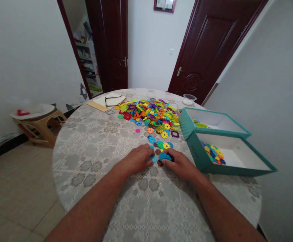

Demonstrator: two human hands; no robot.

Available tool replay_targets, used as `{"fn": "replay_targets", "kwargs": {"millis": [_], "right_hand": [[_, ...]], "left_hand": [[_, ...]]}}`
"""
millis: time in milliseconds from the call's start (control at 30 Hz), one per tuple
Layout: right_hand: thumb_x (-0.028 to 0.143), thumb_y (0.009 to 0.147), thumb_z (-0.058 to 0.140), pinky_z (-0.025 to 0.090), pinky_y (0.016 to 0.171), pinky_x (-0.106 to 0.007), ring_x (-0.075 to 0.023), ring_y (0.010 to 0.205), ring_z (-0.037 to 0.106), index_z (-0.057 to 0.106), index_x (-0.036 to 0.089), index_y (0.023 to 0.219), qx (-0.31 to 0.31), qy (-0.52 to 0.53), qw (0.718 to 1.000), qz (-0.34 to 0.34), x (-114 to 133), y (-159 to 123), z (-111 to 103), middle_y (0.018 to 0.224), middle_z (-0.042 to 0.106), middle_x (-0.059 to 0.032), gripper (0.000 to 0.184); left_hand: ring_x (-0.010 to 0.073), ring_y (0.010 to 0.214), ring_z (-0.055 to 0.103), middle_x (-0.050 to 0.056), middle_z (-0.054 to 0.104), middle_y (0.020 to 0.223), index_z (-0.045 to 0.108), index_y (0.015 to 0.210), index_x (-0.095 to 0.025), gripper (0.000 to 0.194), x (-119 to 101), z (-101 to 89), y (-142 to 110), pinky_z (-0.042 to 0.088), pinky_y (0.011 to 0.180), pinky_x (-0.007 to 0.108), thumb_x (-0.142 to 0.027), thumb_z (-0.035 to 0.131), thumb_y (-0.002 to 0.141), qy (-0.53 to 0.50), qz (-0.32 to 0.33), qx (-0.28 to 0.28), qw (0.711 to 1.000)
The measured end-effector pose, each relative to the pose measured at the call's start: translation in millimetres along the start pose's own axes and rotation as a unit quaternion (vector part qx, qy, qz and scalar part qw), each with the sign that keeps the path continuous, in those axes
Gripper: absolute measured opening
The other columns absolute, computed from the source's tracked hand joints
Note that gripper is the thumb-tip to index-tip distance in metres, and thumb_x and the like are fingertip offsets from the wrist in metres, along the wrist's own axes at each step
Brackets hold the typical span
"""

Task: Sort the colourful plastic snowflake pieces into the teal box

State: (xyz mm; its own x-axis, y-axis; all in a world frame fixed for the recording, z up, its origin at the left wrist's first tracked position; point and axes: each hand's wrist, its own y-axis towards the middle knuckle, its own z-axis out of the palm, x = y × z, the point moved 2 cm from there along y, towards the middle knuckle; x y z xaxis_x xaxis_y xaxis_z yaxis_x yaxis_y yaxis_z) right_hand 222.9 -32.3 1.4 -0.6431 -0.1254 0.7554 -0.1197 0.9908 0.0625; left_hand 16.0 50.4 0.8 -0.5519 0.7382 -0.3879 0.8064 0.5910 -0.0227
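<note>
My right hand [178, 162] pinches a blue notched plastic disc [164, 156] between thumb and fingers, with a brown disc [159, 163] just under the thumb. Opposite it, my left hand [140, 157] is closed with its fingertips around light blue notched discs [154, 159], partly hidden by the fingers. A brown disc [157, 152] lies between the hands. Just beyond them are a yellow disc [166, 145], a green disc [159, 144] and a blue disc [151, 139]. Farther back spreads a large heap of colourful plastic pieces [148, 112].
A teal box [199, 151] with two open compartments stands at the right, some pieces inside. Glasses [113, 101] rest on papers [97, 106] at the back left. A clear plastic tub [189, 98] sits at the far edge. A wooden stool [42, 126] stands left of the round table [91, 151].
</note>
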Motion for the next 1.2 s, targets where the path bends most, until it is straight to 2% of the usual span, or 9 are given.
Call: {"fn": "replay_targets", "kwargs": {"millis": [100,167,233,533,667,767,867,1033,1200], "right_hand": [[0.029,0.094,0.066,0.05,0.094,-0.035,-0.0241,0.105,0.07,0.072,0.024,0.122,0.017,-0.019,0.999,-0.032,-1,0,5,0.117,0.077,-0.0044,0.029],[0.028,0.093,0.066,0.048,0.105,-0.039,-0.0262,0.119,0.068,0.069,0.024,0.129,0.017,-0.033,0.998,-0.048,-2,0,9,0.131,0.074,-0.0065,0.036],[0.027,0.093,0.066,0.045,0.11,-0.04,-0.0272,0.125,0.065,0.069,0.024,0.131,0.014,-0.049,0.997,-0.05,-2,1,12,0.137,0.071,-0.0079,0.038],[0.021,0.09,0.065,0.048,0.096,-0.032,-0.0236,0.107,0.067,0.07,0.023,0.114,0.018,-0.107,0.992,-0.068,3,3,15,0.116,0.074,-0.0057,0.024],[0.022,0.091,0.066,0.047,0.091,-0.029,-0.0221,0.102,0.066,0.069,0.023,0.107,0.022,-0.137,0.988,-0.067,6,4,15,0.108,0.073,-0.0038,0.017],[0.023,0.091,0.066,0.047,0.094,-0.03,-0.0231,0.108,0.066,0.068,0.024,0.118,0.011,-0.146,0.987,-0.067,8,3,16,0.116,0.073,-0.0053,0.027],[0.021,0.091,0.066,0.047,0.097,-0.032,-0.0236,0.111,0.065,0.066,0.024,0.123,0.007,-0.13,0.989,-0.075,9,2,15,0.122,0.072,-0.0066,0.032],[0.017,0.089,0.065,0.046,0.089,-0.028,-0.0197,0.098,0.066,0.07,0.022,0.104,0.02,-0.062,0.995,-0.08,3,2,7,0.106,0.074,-0.0014,0.017],[0.023,0.089,0.067,0.045,0.077,-0.026,-0.0186,0.088,0.064,0.071,0.02,0.097,0.024,-0.024,0.999,-0.03,-6,1,-8,0.095,0.072,0.0002,0.009]], "left_hand": [[0.0245,0.115,0.062,0.007,0.065,0.122,0.064,0.116,-0.025,0.024,-3,1.4,2,0.051,0.094,0.033,-0.028,0.062,0.093,0.013,-0.018,-0.002,1.0],[0.0242,0.115,0.062,0.007,0.064,0.122,0.064,0.115,-0.025,0.022,-6,1.0,2,0.051,0.093,0.033,-0.028,0.061,0.093,0.018,-0.031,0.002,0.999],[0.0241,0.116,0.062,0.007,0.064,0.123,0.064,0.114,-0.025,0.022,-8,0.3,3,0.051,0.094,0.033,-0.027,0.06,0.093,0.016,-0.041,0.007,0.999],[0.0247,0.102,0.064,0.007,0.069,0.111,0.059,0.1,-0.024,0.017,-7,8.1,10,0.047,0.084,0.034,-0.016,0.059,0.085,-0.04,-0.036,-0.019,0.998],[0.0223,0.093,0.063,0.004,0.07,0.1,0.057,0.096,-0.025,0.011,-6,11.8,13,0.045,0.078,0.032,-0.017,0.053,0.089,-0.064,-0.013,-0.02,0.998],[0.0219,0.1,0.064,0.004,0.07,0.108,0.06,0.103,-0.025,0.02,-4,12.8,14,0.047,0.084,0.031,-0.017,0.056,0.086,-0.079,0.003,-0.032,0.996],[0.0236,0.109,0.062,0.006,0.069,0.117,0.063,0.111,-0.025,0.026,-3,13.3,14,0.047,0.092,0.033,-0.021,0.062,0.085,-0.075,0.009,-0.04,0.996],[0.0252,0.106,0.063,0.007,0.069,0.111,0.065,0.102,-0.023,0.014,-7,12.8,14,0.048,0.091,0.034,-0.025,0.061,0.089,-0.027,0.003,-0.001,1.0],[0.0249,0.107,0.062,0.007,0.068,0.114,0.062,0.103,-0.023,0.014,-13,8.7,11,0.047,0.089,0.034,-0.027,0.062,0.089,-0.025,0.006,-0.004,1.0]]}}
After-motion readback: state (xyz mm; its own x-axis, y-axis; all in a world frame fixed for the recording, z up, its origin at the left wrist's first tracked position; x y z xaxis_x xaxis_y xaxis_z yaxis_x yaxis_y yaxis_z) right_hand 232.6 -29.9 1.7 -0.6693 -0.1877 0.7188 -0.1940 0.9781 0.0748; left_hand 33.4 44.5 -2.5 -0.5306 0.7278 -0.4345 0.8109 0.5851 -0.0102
